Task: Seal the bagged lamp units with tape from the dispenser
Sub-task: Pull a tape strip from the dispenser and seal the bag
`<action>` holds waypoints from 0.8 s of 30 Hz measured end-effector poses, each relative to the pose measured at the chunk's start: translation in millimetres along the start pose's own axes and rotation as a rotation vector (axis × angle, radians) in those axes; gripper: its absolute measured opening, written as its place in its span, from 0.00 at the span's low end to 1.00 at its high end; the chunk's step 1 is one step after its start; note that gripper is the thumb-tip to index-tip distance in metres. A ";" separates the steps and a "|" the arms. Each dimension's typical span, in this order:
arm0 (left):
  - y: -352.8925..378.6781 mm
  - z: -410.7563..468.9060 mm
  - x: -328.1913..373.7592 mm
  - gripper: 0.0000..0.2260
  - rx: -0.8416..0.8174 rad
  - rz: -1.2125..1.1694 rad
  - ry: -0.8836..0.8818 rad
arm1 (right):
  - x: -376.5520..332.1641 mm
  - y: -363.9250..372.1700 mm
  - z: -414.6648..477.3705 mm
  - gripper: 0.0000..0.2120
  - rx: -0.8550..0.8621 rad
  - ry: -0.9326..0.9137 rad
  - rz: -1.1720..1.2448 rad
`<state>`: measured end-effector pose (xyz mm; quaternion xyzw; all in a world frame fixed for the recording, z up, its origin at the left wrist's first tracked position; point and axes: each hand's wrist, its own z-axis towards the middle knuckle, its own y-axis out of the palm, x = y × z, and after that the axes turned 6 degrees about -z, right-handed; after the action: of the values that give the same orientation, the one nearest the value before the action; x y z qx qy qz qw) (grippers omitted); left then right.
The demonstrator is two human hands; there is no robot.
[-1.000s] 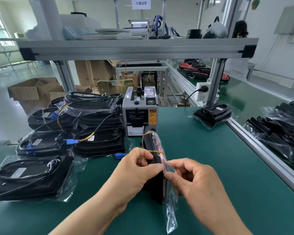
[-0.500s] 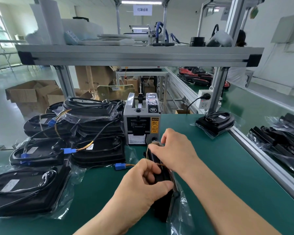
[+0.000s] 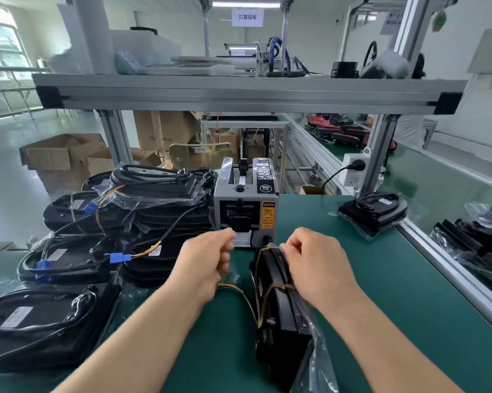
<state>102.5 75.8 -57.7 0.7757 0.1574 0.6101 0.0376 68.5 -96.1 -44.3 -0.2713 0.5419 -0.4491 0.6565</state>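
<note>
Head view. The right hand [image 3: 315,268] is curled over the top edge of a lamp [image 3: 278,307] that stands on edge on the green table [image 3: 366,293]. Its fingers [image 3: 295,245] are folded down onto the gathered mouth of the clear bag [image 3: 312,370], a plain grip. The lamp runs from under that hand back towards the person, with a yellow band round its black body. Loose bag film trails off its near end, below the right forearm.

The left hand [image 3: 207,265] hangs in the air just left of the lamp, apart from it, with its fingers curled in towards the thumb. It is blurred, so I cannot tell whether it pinches a piece of tape. Its fingertips are just in front of the lower face of the dispenser [image 3: 247,199], a grey box with a yellow caution label that stands right beyond both hands. Thin orange wires [image 3: 233,287] lie on the table beside the left wrist and lead to the lamp.

Left of the left hand, a pile [image 3: 77,259] of bagged black lamps with cables and blue plugs covers that side of the table. Well to the right of the right hand and beyond it, a lone lamp [image 3: 374,209] in its bag lies flat at the table's edge, near a white socket [image 3: 354,173] on the frame post. A metal shelf [image 3: 239,92] spans the bench above both hands. Cartons [image 3: 63,160] stand on the floor far beyond the pile.
</note>
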 end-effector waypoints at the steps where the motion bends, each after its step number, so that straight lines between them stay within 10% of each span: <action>1: 4.5 19.2 3.0 0.05 0.064 -0.038 -0.043 | 1.3 -0.3 -0.3 0.11 0.005 -0.001 0.013; 11: 48.8 92.1 11.4 0.06 0.155 -0.265 -0.334 | 9.3 3.5 -0.2 0.11 0.020 0.003 0.155; 19: 56.1 82.0 6.0 0.07 0.301 -0.341 -0.143 | 12.7 4.8 1.6 0.12 0.014 0.023 0.199; 24: 27.3 26.2 13.9 0.10 -0.266 -0.024 0.012 | 17.8 3.7 0.5 0.12 0.004 0.047 0.281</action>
<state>135.9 57.4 -44.5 0.7581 0.0846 0.6298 0.1465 70.2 -110.2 -55.7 -0.1808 0.5890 -0.3598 0.7007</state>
